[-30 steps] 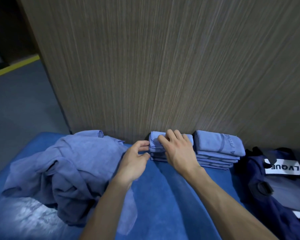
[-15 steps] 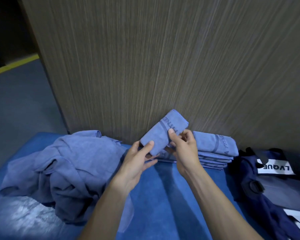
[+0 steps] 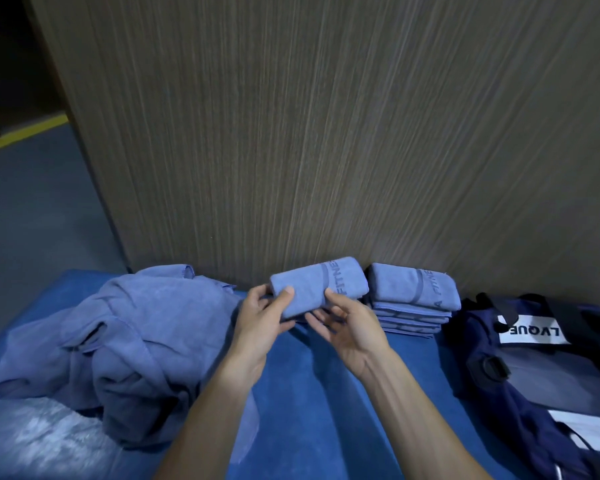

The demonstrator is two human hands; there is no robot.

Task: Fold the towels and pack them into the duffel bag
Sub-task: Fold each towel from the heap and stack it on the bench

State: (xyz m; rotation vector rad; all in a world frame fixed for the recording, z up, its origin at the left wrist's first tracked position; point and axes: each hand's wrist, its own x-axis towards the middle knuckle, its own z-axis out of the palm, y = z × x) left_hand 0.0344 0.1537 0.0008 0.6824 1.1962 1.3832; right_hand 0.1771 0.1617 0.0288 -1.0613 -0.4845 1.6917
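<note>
Blue folded towel (image 3: pixel 317 292) is being held just left of the stack (image 3: pixel 413 306), lifted off the blue worktop (image 3: pixel 309 393). Left hand (image 3: pixel 260 320) is gripping its left end, thumb on top; right hand (image 3: pixel 350 327) is pinching its near edge, fingers underneath. Unfolded pile (image 3: pixel 118 341) is lying well left of the stack, duffel bag (image 3: pixel 534 368) just right of it. Risk, as I judge it: the light two-hand grip letting the folds slip open on the carry, or an arm knocking the stack on the way to the bag.
</note>
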